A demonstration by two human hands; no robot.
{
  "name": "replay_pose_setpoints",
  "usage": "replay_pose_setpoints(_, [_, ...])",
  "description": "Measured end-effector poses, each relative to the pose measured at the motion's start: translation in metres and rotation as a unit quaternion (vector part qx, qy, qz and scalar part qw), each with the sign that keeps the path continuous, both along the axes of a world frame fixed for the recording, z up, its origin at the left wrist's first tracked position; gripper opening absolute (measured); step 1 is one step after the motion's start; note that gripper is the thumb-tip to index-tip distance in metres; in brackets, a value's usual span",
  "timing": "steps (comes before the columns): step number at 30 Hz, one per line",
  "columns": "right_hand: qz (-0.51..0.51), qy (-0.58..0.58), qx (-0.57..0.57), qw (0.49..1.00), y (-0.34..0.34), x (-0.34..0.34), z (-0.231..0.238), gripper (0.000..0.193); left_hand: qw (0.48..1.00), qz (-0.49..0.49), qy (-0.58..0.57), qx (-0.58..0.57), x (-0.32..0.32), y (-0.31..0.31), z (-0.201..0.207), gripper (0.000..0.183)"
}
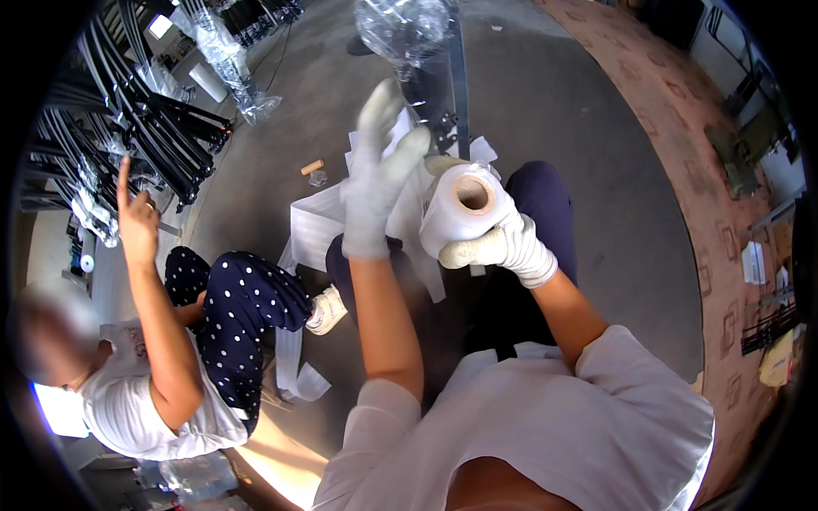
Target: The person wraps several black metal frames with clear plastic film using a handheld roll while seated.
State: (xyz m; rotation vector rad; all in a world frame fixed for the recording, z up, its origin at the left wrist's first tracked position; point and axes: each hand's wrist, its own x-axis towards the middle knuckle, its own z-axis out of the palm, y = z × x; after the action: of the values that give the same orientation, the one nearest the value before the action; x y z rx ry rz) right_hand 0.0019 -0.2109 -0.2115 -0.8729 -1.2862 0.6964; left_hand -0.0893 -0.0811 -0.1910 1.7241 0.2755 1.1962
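My right hand, in a white knit glove, grips a roll of clear stretch film from below and the side. The roll's cardboard core faces up toward me. Raised to the left of the roll, my gloved left hand has its fingers and thumb apart and holds nothing; it is slightly blurred. Beyond my hands, a film-wrapped bundle stands beside a grey metal post. White foam sheeting lies in folds on the floor, partly behind my left hand.
At the left a seated co-worker in polka-dot trousers raises a hand with one finger pointing up. Several bundles of black tubes stand beyond. A small cardboard tube lies on the grey floor; a patterned reddish carpet runs along the right.
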Motion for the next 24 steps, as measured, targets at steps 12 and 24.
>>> replay_pose_setpoints(12, [-0.162, 0.112, -0.03, 0.98, -0.008, 0.095, -0.039, 0.062, 0.959, -0.265, 0.062, -0.079, 0.033, 0.061, 0.018, 0.057])
replay_pose_setpoints(24, [0.322, 0.374, -0.157, 0.856, 0.235, 0.039, -0.068, 0.024, 0.803, 0.247, 0.26, 0.477, -0.028, 0.019, 0.044, 0.047])
